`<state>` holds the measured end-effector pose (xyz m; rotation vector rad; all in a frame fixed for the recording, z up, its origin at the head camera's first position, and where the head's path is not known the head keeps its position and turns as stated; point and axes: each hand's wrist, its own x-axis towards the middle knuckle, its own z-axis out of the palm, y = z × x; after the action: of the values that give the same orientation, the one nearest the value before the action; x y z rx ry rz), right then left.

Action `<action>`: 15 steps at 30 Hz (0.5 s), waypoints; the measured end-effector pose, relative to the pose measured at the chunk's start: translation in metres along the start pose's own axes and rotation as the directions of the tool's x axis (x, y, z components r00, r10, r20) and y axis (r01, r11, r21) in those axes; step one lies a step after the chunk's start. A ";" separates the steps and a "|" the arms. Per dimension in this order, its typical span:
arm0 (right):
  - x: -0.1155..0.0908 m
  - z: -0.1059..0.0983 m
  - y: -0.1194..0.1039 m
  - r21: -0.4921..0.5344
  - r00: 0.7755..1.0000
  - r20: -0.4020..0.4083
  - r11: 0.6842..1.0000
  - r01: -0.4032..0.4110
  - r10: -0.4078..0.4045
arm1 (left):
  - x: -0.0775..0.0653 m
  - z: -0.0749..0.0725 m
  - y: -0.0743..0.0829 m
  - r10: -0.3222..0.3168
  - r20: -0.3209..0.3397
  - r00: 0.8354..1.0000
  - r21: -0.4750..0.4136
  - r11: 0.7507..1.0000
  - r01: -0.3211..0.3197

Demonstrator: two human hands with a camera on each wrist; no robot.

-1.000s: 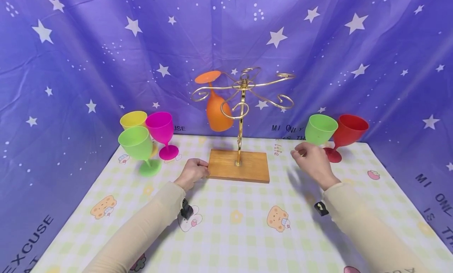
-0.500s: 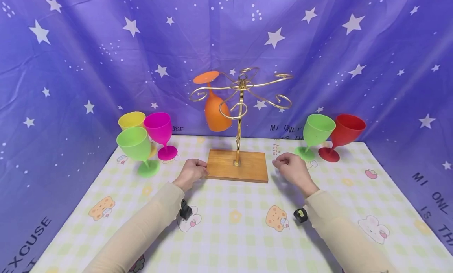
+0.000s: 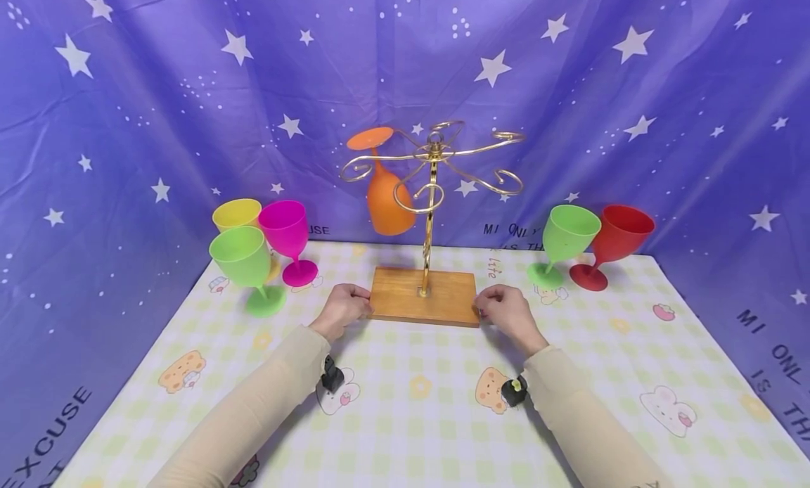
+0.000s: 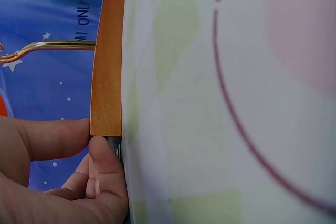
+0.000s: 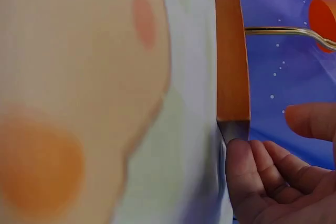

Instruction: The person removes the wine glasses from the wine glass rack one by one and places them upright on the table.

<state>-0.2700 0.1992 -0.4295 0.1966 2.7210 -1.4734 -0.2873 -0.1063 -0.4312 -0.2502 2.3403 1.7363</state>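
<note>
A gold wire wine glass rack [image 3: 427, 242] with curled arms stands on a wooden base [image 3: 405, 297] mid-table. An orange goblet [image 3: 387, 203] hangs upside down from one left arm. At the base's left end my left hand [image 3: 344, 311] pinches the edge; the left wrist view shows the thumb [image 4: 60, 136] on its top corner and a finger [image 4: 106, 156] against the end. My right hand [image 3: 511, 313] is at the opposite end. There, in the right wrist view, a fingertip [image 5: 240, 153] touches the end face while the thumb [image 5: 310, 120] stays apart from the wood.
On the left stand a yellow goblet [image 3: 237, 212], a magenta goblet [image 3: 285, 228] and a light green goblet [image 3: 241, 256]. To the right are another light green goblet [image 3: 568, 233] and a red goblet [image 3: 620, 233]. A purple star-patterned curtain [image 3: 405, 52] hangs behind the checked tablecloth [image 3: 418, 432].
My right hand has come left and down from beside the right-hand green goblet to the base's right end. The left hand stays at the left end, and the rack has kept its place.
</note>
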 end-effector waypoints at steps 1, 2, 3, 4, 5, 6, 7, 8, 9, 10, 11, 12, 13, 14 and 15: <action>0.000 0.002 0.000 0.016 1.000 0.003 1.000 -0.007 0.007 | 0.000 0.000 0.000 0.004 0.001 1.000 0.002 1.000 -0.004; 0.001 0.003 -0.001 0.026 1.000 0.002 0.999 -0.020 0.020 | 0.000 0.000 0.000 0.005 -0.001 1.000 0.001 1.000 -0.005; 0.001 0.004 -0.002 0.034 1.000 0.002 0.999 -0.029 0.029 | 0.000 0.000 0.000 0.007 -0.001 1.000 0.000 1.000 -0.007; 0.001 0.005 -0.002 0.039 0.999 0.000 0.998 -0.038 0.038 | 0.000 0.000 0.000 0.008 -0.002 1.000 0.001 1.000 -0.008; 0.001 0.006 -0.003 0.039 0.999 0.001 0.998 -0.048 0.048 | 0.000 0.000 0.000 0.009 -0.004 1.000 0.004 1.000 -0.009; 0.001 0.006 -0.003 0.039 0.998 0.001 0.998 -0.059 0.059 | 0.001 0.000 0.000 0.010 -0.004 1.000 0.006 1.000 -0.010; 0.001 0.006 -0.003 0.039 0.998 0.002 0.997 -0.068 0.068 | 0.001 0.000 0.000 0.012 -0.004 1.000 0.009 1.000 -0.012; 0.002 0.006 -0.004 0.034 0.997 0.000 0.997 -0.076 0.076 | 0.001 0.000 0.000 0.009 -0.005 1.000 0.010 1.000 -0.009; 0.002 0.007 -0.004 0.032 0.997 0.002 0.996 -0.082 0.082 | 0.001 0.000 0.000 0.011 -0.004 1.000 0.011 1.000 -0.010; 0.002 0.007 -0.004 0.028 0.996 0.005 0.996 -0.089 0.089 | 0.001 0.000 0.000 0.010 -0.005 1.000 0.012 1.000 -0.010; 0.003 0.008 -0.004 0.023 0.995 0.010 0.995 -0.096 0.095 | 0.001 0.000 -0.001 0.009 -0.004 1.000 0.012 1.000 -0.009; 0.003 0.008 -0.004 0.018 0.995 0.014 0.995 -0.100 0.100 | 0.001 0.000 -0.001 0.012 -0.003 1.000 0.013 1.000 -0.012; 0.003 0.009 -0.003 0.012 0.995 0.021 0.995 -0.098 0.097 | 0.002 0.000 -0.001 0.013 -0.003 1.000 0.014 1.000 -0.013; 0.004 0.009 -0.003 0.006 0.995 0.025 0.995 -0.100 0.100 | 0.002 0.000 -0.001 0.012 -0.001 1.000 0.012 1.000 -0.012; 0.004 0.010 -0.003 0.001 0.994 0.029 0.995 -0.102 0.102 | 0.002 -0.001 -0.001 0.012 0.002 1.000 0.008 1.000 -0.012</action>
<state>-0.2746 0.1893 -0.4327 0.3069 2.6435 -1.4418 -0.2887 -0.1070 -0.4323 -0.2328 2.3513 1.7320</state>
